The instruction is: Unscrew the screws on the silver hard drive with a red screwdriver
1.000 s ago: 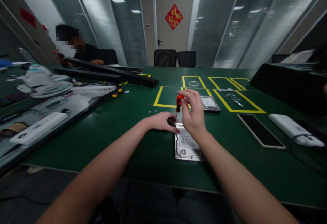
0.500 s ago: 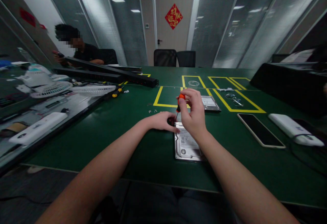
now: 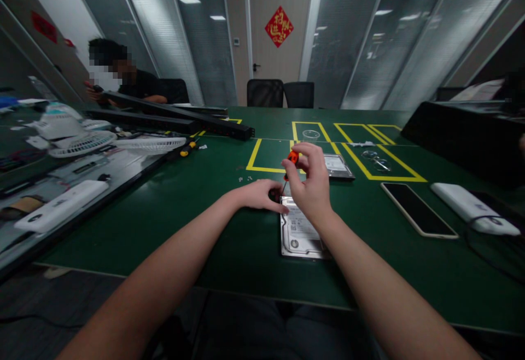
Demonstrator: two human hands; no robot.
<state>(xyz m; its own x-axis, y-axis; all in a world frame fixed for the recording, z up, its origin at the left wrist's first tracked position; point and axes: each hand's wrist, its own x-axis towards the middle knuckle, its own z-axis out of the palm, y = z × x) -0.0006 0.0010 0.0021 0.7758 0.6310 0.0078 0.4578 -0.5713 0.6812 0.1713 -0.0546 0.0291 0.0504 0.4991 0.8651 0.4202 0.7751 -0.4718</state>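
Note:
A silver hard drive [image 3: 301, 237] with a white label lies flat on the green table near its front edge. My right hand [image 3: 309, 179] is closed around the red and black handle of a screwdriver [image 3: 292, 157]. The screwdriver slants, and its shaft runs down to the drive's far left corner; the tip is hidden. My left hand [image 3: 262, 196] grips that same corner, thumb on the top face and fingers curled around the far side. Small screws [image 3: 246, 179] lie on the table beyond my left hand. A second hard drive [image 3: 338, 166] sits behind my right hand.
To the right are a phone [image 3: 418, 209] and a white power bank [image 3: 476, 207] with a cable. Yellow tape [image 3: 394, 178] marks boxes on the table. At left lie a white fan [image 3: 82, 135], long black bars [image 3: 176, 114] and a yellow-handled screwdriver [image 3: 187, 149]. A person [image 3: 135, 83] sits far left.
The screwdriver handle has turned and tilted slightly in my right hand, whose fingers have shifted a little. My left hand and the hard drive have stayed put.

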